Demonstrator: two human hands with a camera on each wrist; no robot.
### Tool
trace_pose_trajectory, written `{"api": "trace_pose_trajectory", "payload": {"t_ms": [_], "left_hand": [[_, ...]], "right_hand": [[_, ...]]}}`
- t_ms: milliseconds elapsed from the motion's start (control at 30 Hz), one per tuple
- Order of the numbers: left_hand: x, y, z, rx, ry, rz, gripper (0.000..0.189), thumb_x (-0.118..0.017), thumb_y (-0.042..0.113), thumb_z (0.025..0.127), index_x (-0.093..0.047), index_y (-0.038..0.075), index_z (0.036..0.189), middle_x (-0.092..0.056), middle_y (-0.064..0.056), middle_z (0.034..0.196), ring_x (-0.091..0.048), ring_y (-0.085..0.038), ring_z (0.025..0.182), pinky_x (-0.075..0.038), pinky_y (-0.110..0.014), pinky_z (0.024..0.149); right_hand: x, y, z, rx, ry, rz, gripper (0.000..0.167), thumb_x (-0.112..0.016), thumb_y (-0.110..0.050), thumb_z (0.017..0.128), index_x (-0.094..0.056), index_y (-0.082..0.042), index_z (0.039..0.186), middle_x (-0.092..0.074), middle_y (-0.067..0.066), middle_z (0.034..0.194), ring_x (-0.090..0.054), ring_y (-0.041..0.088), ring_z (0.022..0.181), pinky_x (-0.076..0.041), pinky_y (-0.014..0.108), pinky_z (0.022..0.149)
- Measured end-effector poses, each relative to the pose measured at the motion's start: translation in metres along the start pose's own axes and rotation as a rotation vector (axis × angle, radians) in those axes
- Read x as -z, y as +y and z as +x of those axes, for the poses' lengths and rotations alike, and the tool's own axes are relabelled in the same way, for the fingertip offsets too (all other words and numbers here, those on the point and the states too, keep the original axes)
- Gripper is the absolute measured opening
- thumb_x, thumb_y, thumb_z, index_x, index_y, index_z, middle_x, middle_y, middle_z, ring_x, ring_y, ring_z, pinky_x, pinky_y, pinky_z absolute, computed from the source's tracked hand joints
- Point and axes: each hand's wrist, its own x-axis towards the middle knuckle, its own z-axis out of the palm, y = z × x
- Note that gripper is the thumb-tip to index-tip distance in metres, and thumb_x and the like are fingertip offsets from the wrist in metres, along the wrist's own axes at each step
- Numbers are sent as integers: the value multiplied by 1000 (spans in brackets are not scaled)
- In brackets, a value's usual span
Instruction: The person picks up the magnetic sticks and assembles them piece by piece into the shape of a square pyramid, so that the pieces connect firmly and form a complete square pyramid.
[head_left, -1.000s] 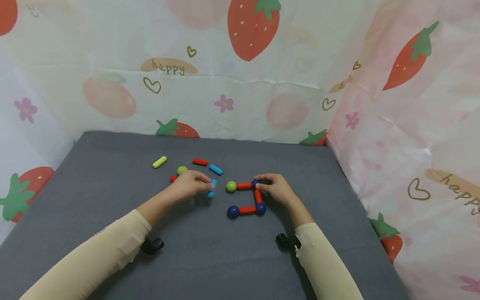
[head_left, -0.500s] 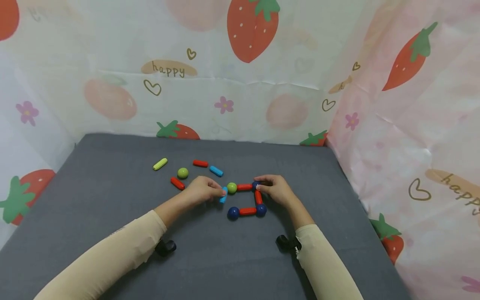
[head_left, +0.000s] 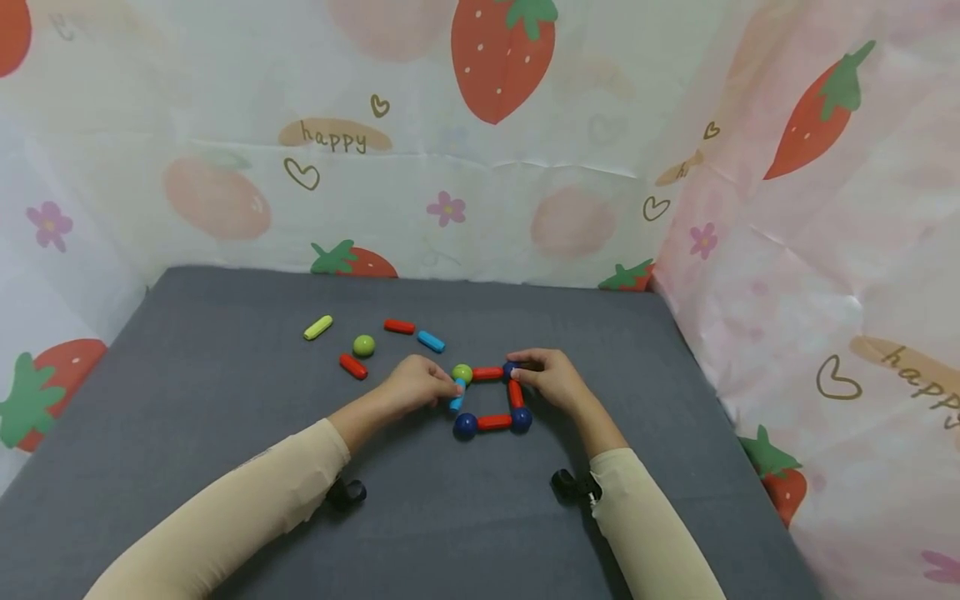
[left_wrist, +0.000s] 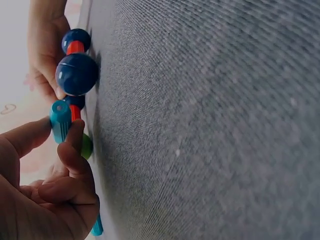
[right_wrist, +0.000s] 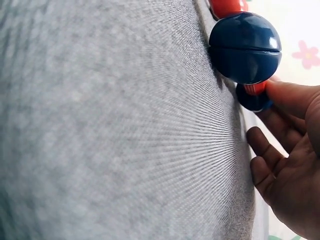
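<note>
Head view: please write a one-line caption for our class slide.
Left hand pinches a light-blue rod by a green ball; right hand holds a dark-blue ball.

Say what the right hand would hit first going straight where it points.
The right hand holds a blue ball; just past it, the red stick leading to a green ball looks first in line, though depth is hard to judge.

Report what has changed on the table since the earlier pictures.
The left hand moved right, carrying the pinched light-blue rod to the joined green ball; whether they are attached, I cannot tell. Nothing was newly gripped or let go. The right hand stayed holding the far navy ball, and the loose yellow-green rod and loose green ball stayed put.
</note>
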Motion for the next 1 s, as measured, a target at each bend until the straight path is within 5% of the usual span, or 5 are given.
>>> {"api": "trace_pose_trajectory", "payload": {"t_ms": [433,667,1000], "left_hand": [[-5,-3,12,37,28,20,18,-82,30,86,-80,13,83,-67,-2,82,-54,-16,67,-38,-28,55],[-6,-5,14,-12,43,54,20,-83,33,86,-80,14,81,-72,0,88,-60,-16,73,-45,-28,61],[-9,-3,16,-45,65,144,26,-85,37,85,-76,15,73,-64,2,65,-51,-14,60,-39,-28,54]], "right_hand": [[-1,3,3,-9,8,1,31,-74,-26,96,-74,-21,127,-70,3,125,-61,23,110,-49,38,90],[-1,2,2,-20,15,-16,31,-75,-28,96,-74,-22,126,-70,2,126,-61,23,109,-49,40,90],[-3,1,1,-26,13,-15,32,-76,-30,95,-75,-22,126,-70,2,125,-62,23,111,-50,41,92]]}}
